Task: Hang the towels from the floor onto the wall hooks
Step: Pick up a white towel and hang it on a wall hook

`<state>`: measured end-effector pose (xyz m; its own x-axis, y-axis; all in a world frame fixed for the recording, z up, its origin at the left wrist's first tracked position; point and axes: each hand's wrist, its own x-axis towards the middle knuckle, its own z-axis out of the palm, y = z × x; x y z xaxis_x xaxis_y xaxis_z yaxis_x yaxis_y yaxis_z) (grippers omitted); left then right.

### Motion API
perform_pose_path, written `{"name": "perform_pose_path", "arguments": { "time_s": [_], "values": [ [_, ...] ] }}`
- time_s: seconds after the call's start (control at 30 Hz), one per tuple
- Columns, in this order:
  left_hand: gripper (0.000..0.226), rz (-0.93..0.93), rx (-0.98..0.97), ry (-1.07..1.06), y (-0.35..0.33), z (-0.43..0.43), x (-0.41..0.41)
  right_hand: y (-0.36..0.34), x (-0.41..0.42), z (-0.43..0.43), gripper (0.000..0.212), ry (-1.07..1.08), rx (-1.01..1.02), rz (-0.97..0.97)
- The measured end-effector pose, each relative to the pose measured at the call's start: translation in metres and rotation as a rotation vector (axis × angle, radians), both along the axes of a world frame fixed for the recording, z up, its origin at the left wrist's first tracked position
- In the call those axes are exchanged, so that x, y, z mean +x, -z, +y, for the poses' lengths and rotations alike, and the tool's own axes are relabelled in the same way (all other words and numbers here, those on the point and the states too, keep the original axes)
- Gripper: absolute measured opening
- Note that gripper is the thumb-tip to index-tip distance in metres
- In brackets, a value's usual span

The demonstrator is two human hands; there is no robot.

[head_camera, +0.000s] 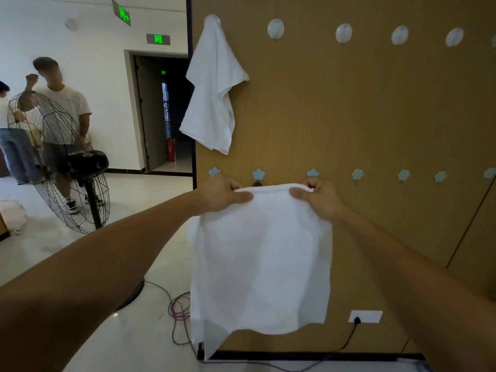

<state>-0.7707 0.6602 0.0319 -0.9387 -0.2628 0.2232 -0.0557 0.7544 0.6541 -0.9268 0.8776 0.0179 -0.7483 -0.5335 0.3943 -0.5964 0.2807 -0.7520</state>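
Both grips pinch the top hem of a towel [263, 259]: left grip [222, 194] at one end, right grip [319, 200] at the other, thumbs over the front. Behind it stands the brown wall [375, 116] with two rows of hooks. The towel hangs flat before it, hem level, length dropping straight down. A hung towel [212, 98] drapes from the top-left hook. One flower hook [258, 174] sits just above the hem's middle, about equally near each grip; the hem likely needs lifting forward onto it.
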Motion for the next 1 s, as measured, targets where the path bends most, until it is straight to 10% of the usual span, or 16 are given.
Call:
{"name": "perform_pose_path", "arguments": {
  "time_s": [0.37,0.7,1.0],
  "values": [
    [0.028,0.440,-0.175,-0.285,-0.029,0.009,-0.135,-0.049,-0.097,-0.036,0.015,0.045,-0.140,0.185],
    [0.021,0.684,-0.101,-0.275,-0.105,-0.018,-0.229,-0.143,-0.185,-0.055,0.041,-0.200,-0.202,0.160],
    [0.026,0.890,-0.176,-0.270,-0.208,-0.066,-0.283,-0.231,-0.220,-0.135,0.021,0.062,-0.466,0.412]
  ]
}}
